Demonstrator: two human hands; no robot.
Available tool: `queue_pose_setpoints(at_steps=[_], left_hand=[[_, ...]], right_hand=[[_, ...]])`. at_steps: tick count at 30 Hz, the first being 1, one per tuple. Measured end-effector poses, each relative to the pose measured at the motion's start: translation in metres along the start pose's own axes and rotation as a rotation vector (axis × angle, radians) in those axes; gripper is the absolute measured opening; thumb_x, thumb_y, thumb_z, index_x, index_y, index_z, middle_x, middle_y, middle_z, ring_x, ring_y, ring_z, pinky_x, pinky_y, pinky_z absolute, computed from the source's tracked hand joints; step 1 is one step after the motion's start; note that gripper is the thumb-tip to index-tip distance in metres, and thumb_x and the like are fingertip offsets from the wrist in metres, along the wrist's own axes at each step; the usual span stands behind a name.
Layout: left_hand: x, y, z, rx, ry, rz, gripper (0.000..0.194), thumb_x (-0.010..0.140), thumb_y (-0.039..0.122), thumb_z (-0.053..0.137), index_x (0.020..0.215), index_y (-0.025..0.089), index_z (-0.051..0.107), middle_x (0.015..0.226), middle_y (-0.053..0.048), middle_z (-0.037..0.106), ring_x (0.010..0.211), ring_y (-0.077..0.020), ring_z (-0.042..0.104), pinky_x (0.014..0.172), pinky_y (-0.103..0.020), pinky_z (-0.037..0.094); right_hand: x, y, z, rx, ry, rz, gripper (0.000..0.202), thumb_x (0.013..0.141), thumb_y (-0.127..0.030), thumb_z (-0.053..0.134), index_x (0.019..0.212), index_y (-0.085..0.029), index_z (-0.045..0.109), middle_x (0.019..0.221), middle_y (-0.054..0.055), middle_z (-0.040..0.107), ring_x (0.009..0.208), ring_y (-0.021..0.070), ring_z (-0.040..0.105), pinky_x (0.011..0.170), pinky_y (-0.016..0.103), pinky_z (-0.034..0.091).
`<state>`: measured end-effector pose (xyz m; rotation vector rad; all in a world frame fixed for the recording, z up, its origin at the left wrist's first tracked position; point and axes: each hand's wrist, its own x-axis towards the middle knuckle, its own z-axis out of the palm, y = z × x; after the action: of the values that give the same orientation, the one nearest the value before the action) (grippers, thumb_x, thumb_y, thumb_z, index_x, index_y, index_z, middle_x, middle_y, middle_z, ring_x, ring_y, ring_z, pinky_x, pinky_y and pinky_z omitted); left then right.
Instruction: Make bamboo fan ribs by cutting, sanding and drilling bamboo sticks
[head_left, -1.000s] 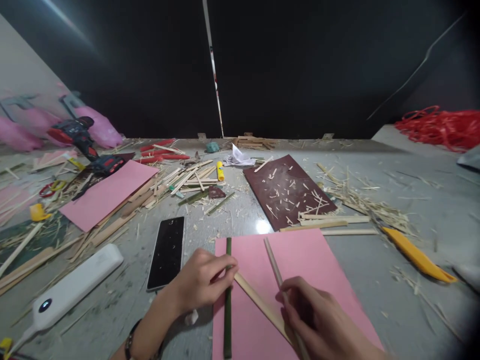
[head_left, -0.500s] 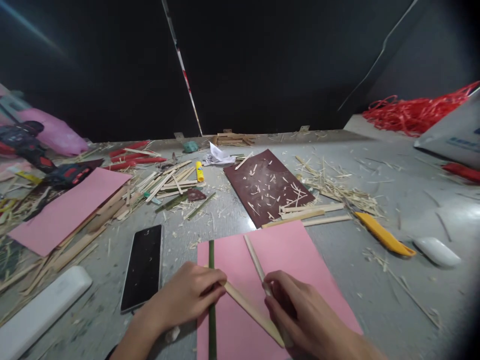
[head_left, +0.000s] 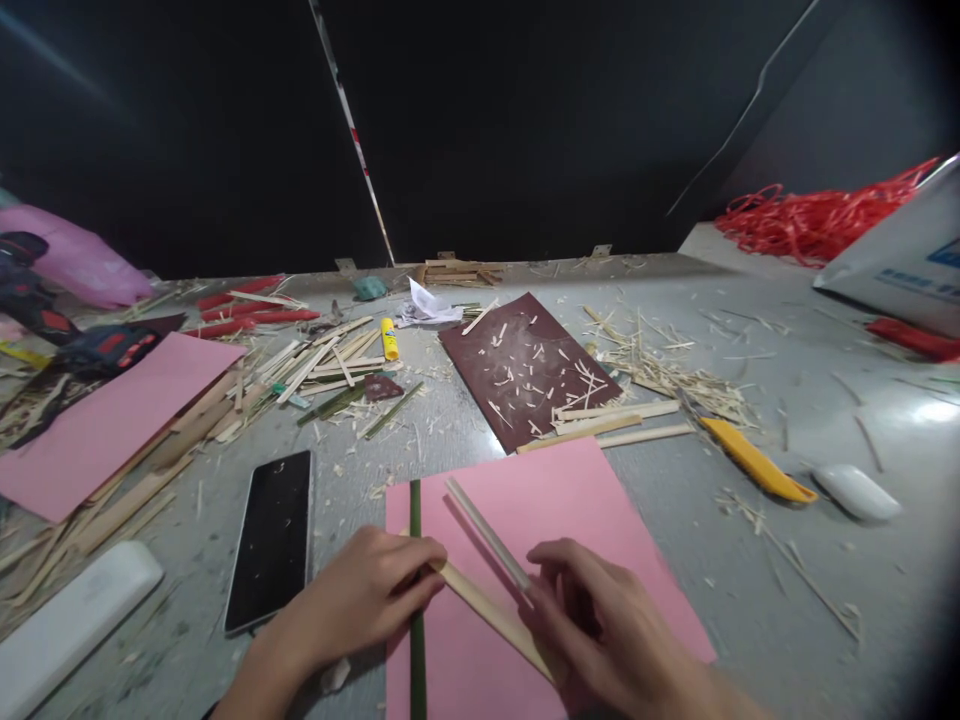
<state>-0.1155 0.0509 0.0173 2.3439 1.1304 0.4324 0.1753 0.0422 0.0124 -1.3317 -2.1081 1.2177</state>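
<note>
A pink sheet (head_left: pixel 600 510) lies in front of me with a green strip (head_left: pixel 417 660) running along its left side. My left hand (head_left: pixel 375 590) pinches the upper end of a flat pale bamboo strip (head_left: pixel 491 615) over the green strip. The lower end of that strip runs under my right hand (head_left: pixel 615 620). Between the thumb and fingers of my right hand is a thin whitish stick (head_left: pixel 487 535), which slants up and left above the sheet.
A phone (head_left: pixel 270 540) and a white case (head_left: pixel 82 630) lie left. Beyond the sheet are a dark red board (head_left: pixel 525 350) with shavings, a glue stick (head_left: pixel 389 340) and bamboo strips. A yellow cutter (head_left: pixel 754 460) and white mouse (head_left: pixel 855 492) sit right.
The whitish stick has tilted further left, its far end moving toward the green strip. My hands hold nearly the same places, and the whole view has shifted slightly.
</note>
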Motion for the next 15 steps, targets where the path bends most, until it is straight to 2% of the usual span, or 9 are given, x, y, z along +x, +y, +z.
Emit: queue_pose_setpoints(at_steps=[4, 9, 13, 15], left_hand=[[-0.001, -0.001, 0.001, 0.003, -0.002, -0.005, 0.014, 0.105, 0.026, 0.052, 0.112, 0.023, 0.063, 0.081, 0.002, 0.071, 0.066, -0.0153, 0.067, 0.062, -0.028, 0.042], [-0.004, -0.004, 0.004, -0.002, 0.02, 0.01, 0.018, 0.108, 0.026, 0.045, 0.115, 0.024, 0.061, 0.081, 0.003, 0.071, 0.067, -0.0156, 0.068, 0.062, -0.028, 0.044], [-0.002, -0.004, 0.004, -0.004, 0.023, 0.02, 0.019, 0.109, 0.027, 0.043, 0.116, 0.024, 0.061, 0.083, 0.003, 0.072, 0.068, -0.0154, 0.07, 0.063, -0.028, 0.046], [-0.001, -0.003, 0.002, 0.015, 0.032, 0.025, 0.02, 0.109, 0.026, 0.043, 0.115, 0.024, 0.062, 0.088, 0.002, 0.074, 0.071, -0.0158, 0.072, 0.064, -0.027, 0.048]], right_hand=[[-0.001, -0.006, 0.001, 0.003, -0.097, -0.002, 0.015, 0.103, -0.031, 0.049, 0.112, -0.023, 0.058, 0.082, 0.002, 0.069, 0.065, 0.0148, 0.06, 0.059, 0.027, 0.043], [0.001, -0.006, -0.004, -0.042, -0.1, -0.022, 0.007, 0.102, -0.025, 0.049, 0.103, -0.023, 0.056, 0.094, 0.005, 0.071, 0.076, 0.0168, 0.068, 0.067, 0.028, 0.05], [0.003, -0.008, -0.01, -0.073, -0.068, -0.041, 0.012, 0.103, -0.021, 0.046, 0.106, -0.023, 0.058, 0.1, 0.008, 0.071, 0.084, 0.0192, 0.071, 0.075, 0.031, 0.055], [0.004, -0.007, -0.009, -0.084, -0.029, -0.039, 0.014, 0.104, -0.022, 0.042, 0.106, -0.022, 0.057, 0.097, 0.008, 0.07, 0.081, 0.0187, 0.071, 0.073, 0.031, 0.055]])
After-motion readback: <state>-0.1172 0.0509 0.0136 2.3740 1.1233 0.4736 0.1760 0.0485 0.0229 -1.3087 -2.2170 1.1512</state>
